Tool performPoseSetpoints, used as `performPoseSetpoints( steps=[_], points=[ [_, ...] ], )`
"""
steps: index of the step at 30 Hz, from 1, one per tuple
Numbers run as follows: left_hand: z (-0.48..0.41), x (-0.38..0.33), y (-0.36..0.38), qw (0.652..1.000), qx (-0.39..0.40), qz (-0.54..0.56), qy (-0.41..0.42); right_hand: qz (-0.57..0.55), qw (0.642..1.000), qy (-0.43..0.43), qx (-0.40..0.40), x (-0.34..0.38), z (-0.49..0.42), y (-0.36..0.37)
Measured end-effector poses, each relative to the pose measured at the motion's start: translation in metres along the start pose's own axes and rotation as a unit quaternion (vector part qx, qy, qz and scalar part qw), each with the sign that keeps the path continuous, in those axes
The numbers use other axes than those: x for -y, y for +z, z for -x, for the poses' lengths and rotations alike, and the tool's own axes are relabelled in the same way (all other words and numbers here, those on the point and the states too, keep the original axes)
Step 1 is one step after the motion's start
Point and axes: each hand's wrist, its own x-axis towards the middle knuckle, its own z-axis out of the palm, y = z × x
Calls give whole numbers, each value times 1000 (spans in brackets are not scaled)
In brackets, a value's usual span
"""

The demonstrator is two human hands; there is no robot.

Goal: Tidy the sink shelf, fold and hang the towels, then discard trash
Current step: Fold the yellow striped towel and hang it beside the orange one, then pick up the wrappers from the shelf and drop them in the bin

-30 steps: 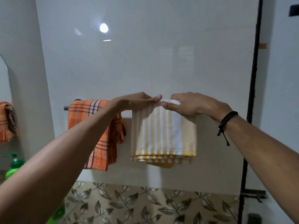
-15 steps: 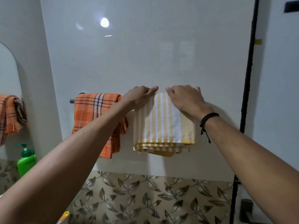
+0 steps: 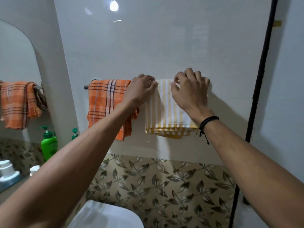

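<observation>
Beyond a white toilet lid [image 3: 107, 216] and a green soap bottle [image 3: 48, 143], the folded yellow striped towel [image 3: 166, 116], draped over the wall rail [image 3: 85, 87] just beside the orange plaid towel [image 3: 105, 104], is pressed under the spread-fingered left hand [image 3: 141, 91] and right hand [image 3: 189, 91], neither clenched.

Your left hand [image 3: 142, 89] and right hand [image 3: 189, 91] cover the top fold of the striped towel [image 3: 166, 116], hiding the rail beneath. At 9 o'clock the mirror [image 3: 14, 63] is cut by the edge; at 6, the toilet lid [image 3: 105, 216] too.
</observation>
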Motion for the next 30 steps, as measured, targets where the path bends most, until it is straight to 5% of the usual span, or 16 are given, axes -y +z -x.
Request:
performPoseSetpoints(
  steps=[6, 15, 30],
  points=[
    [44, 1, -12, 999, -32, -12, -1, -64, 998, -3, 13, 22, 25, -8],
    [188, 16, -30, 986, -68, -107, -110, -163, 981, -20, 104, 53, 111, -9],
    [371, 82, -98, 912, 6, -258, -319, -269, 928, -60, 250, 171, 224, 15]
  ],
)
